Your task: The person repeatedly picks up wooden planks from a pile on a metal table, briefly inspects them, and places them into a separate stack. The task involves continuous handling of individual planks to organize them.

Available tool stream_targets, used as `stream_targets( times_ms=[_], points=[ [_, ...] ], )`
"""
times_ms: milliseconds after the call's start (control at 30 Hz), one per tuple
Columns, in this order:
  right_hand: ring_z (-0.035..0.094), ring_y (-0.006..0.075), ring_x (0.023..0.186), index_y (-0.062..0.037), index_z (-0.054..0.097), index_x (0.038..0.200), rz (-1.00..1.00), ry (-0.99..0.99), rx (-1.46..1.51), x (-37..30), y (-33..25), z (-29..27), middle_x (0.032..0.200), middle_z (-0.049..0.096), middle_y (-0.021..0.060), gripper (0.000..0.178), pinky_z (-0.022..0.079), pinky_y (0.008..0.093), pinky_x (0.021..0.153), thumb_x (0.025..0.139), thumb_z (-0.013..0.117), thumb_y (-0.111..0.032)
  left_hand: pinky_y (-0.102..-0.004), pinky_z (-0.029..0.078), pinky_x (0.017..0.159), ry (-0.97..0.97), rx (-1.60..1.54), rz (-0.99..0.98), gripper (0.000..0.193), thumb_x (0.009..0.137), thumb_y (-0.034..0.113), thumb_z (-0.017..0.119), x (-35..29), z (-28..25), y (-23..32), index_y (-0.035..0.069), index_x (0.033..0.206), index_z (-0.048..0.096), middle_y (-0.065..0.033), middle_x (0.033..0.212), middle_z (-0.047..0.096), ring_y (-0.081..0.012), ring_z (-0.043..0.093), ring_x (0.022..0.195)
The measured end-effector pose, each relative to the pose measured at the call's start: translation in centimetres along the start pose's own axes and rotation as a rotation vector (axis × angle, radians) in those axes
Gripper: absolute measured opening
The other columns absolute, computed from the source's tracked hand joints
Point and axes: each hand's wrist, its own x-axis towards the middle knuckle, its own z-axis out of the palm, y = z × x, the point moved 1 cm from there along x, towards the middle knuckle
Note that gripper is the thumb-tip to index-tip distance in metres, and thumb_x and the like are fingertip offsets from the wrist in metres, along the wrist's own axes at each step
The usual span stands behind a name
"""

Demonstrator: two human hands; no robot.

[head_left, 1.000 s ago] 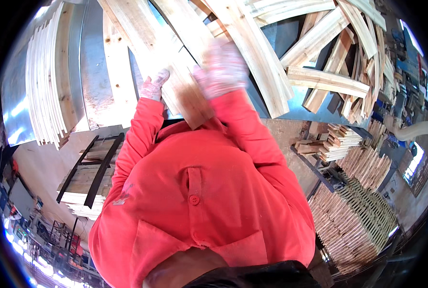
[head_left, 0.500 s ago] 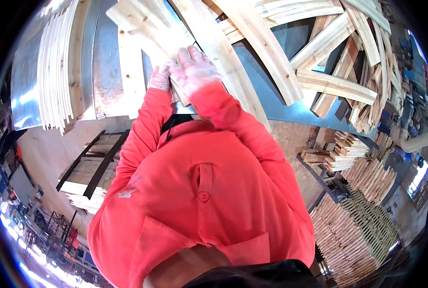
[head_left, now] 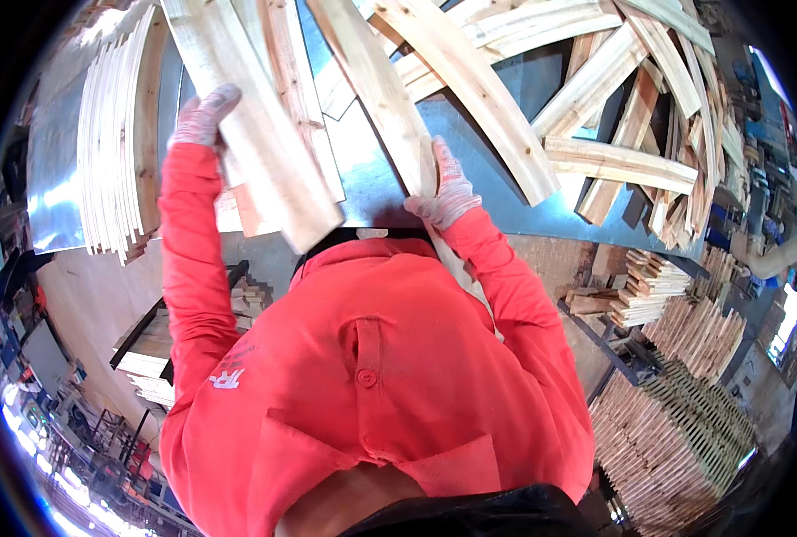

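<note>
Two gloved hands, two wooden boards, over a metal-topped desk.
Left hand (head_left: 203, 116) clamped on wide board (head_left: 255, 134) above the desk's (head_left: 506, 210) left part; right hand (head_left: 448, 192) grips narrower board (head_left: 376, 89) near its front edge.

Wide pale plank (head_left: 255, 125) tilted, L side; narrower plank (head_left: 381, 98) angled, R.

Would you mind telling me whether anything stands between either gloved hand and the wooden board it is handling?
Nothing visible does. The left hand already grips the broad board along its edge, and the right hand rests directly against the narrower board above the metal table.
</note>
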Motion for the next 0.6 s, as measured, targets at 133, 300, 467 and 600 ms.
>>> stream_targets(
  times_ms=[133, 300, 467, 600],
  points=[
    [0.039, 0.0348, 0.131, 0.0008, 0.025, 0.145, -0.122, -0.178, 0.708, 4.6, -5.3, 1.9, 0.140, 0.042, 0.0226, 0.099, 0.032, 0.0357, 0.109, 0.071, 0.076, -0.040, -0.0351, 0.051, 0.072, 0.091, 0.635, 0.001, 0.059, 0.073, 0.036, 0.078, 0.1, -4.2, -0.2, -0.004, 0.111, 0.055, -0.0148, 0.095, 0.065, -0.0239, 0.064, 0.080],
    [0.057, 0.0390, 0.109, -0.0060, 0.035, 0.141, -0.254, -0.183, 0.058, 10.2, -12.8, 11.3, 0.119, 0.059, 0.0239, 0.065, 0.045, 0.0403, 0.093, 0.090, 0.058, -0.039, -0.0417, 0.044, 0.096, 0.104, 0.951, 0.046, 0.111, 0.067, 0.055, 0.075, -2.9, -1.0, -7.5, -0.002, 0.144, 0.019, -0.0296, 0.126, 0.051, -0.0378, 0.055, 0.114],
    [0.057, 0.0373, 0.110, -0.0024, 0.052, 0.128, -0.446, -0.220, 0.120, 9.6, -8.5, 8.0, 0.117, 0.061, 0.0219, 0.047, 0.046, 0.0396, 0.094, 0.092, 0.056, -0.032, -0.0421, 0.040, 0.103, 0.202, 1.119, -0.164, 0.121, 0.066, 0.049, 0.077, -6.4, 3.2, -4.2, 0.003, 0.148, 0.001, -0.0318, 0.142, 0.032, -0.0444, 0.045, 0.124],
    [0.056, 0.0353, 0.114, -0.0023, 0.048, 0.132, -0.213, 0.129, 0.001, 7.5, -8.1, 4.7, 0.122, 0.058, 0.0214, 0.058, 0.045, 0.0385, 0.097, 0.086, 0.066, -0.032, -0.0381, 0.039, 0.104, 0.174, 0.700, 0.344, 0.114, 0.062, 0.036, 0.085, -1.4, -3.7, -10.9, 0.001, 0.147, 0.018, -0.0256, 0.141, 0.039, -0.0362, 0.048, 0.124]
  ],
)
